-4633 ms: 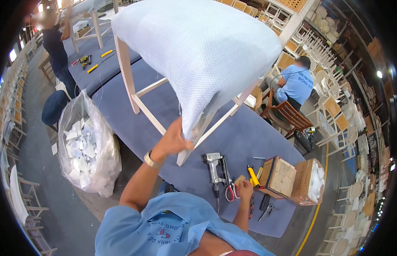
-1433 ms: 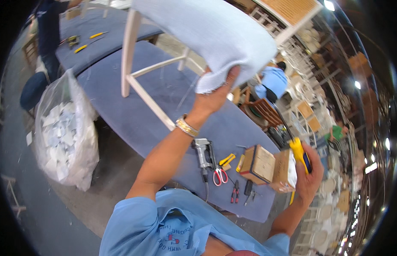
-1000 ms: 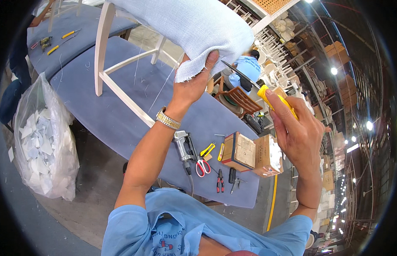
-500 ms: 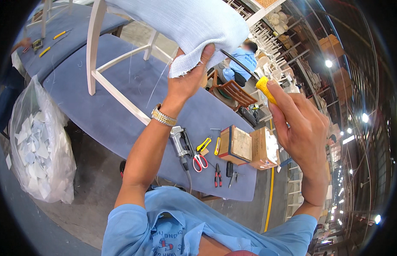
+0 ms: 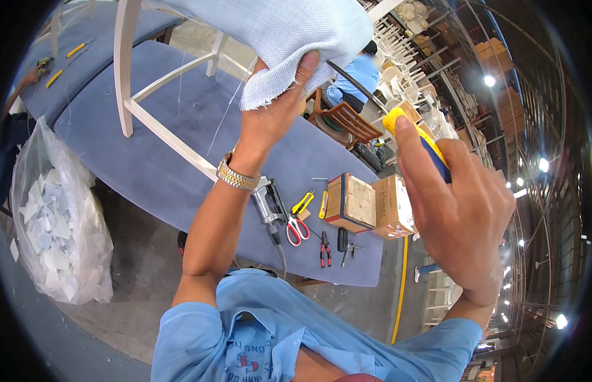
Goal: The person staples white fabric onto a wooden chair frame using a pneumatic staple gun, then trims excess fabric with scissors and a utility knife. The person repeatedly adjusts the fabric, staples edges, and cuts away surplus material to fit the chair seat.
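At the top of the view stands a pale wooden chair (image 5: 125,70) on the table, with light blue woven fabric (image 5: 309,28) over its upper part. My left hand (image 5: 274,118) is closed on the frayed edge of this fabric, its thumb pressing the folded cloth. My right hand (image 5: 458,204) grips a screwdriver-like tool (image 5: 393,119) by its yellow and blue handle. The tool's dark, slim shaft points up and left to the fabric beside my left thumb. Whether its tip is inside the fold or just behind it, I cannot tell.
The blue-covered table (image 5: 175,172) bears a staple gun (image 5: 265,207), scissors (image 5: 297,230), a yellow cutter (image 5: 302,202), pliers (image 5: 325,248) and a wooden box (image 5: 350,200). A clear bag of scraps (image 5: 60,223) stands left. Another person (image 5: 359,79) sits beyond the table.
My right hand has come lower and nearer and has turned, so the blue side of the handle shows. My left hand keeps its hold on the fabric; the chair appears shifted slightly left.
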The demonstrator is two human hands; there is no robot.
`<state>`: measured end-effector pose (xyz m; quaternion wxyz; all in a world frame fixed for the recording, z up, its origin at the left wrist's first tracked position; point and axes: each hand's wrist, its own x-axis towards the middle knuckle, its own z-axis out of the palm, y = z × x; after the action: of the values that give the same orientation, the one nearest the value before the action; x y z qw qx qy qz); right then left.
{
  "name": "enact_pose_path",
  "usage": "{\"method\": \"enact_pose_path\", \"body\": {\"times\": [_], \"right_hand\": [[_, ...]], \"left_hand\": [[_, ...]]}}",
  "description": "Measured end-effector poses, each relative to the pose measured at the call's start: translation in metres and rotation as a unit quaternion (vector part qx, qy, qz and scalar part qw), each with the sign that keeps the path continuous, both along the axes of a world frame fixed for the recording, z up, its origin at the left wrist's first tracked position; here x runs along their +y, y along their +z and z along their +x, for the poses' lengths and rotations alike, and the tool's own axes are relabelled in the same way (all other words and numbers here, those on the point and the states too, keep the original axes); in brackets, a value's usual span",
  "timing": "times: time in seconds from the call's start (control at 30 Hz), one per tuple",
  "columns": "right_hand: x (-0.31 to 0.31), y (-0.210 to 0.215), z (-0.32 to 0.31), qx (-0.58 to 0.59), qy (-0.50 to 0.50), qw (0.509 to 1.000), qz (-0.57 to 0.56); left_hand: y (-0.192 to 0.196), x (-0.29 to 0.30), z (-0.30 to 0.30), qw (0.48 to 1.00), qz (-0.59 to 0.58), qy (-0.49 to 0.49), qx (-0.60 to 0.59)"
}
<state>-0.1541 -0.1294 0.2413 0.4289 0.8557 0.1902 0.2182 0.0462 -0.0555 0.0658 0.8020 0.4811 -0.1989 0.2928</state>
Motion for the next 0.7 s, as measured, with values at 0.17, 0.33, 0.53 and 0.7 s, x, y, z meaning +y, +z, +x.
{"method": "enact_pose_path", "body": {"times": [0.17,0.33,0.53,0.7], "right_hand": [[-0.014,-0.02,0.009,0.001,0.029,0.995,0.099],[-0.066,-0.04,0.04,0.013,0.15,0.943,0.297],[-0.088,-0.061,0.047,0.042,0.159,0.901,0.401],[-0.102,-0.077,0.055,0.102,0.147,0.811,0.557]], "left_hand": [[-0.005,-0.01,-0.003,0.998,0.024,0.037,0.038],[-0.003,-0.008,-0.003,0.994,0.052,0.085,0.056],[-0.003,-0.011,-0.003,0.997,0.026,0.076,0.02],[-0.004,-0.009,-0.002,0.996,0.061,0.024,0.055]]}}
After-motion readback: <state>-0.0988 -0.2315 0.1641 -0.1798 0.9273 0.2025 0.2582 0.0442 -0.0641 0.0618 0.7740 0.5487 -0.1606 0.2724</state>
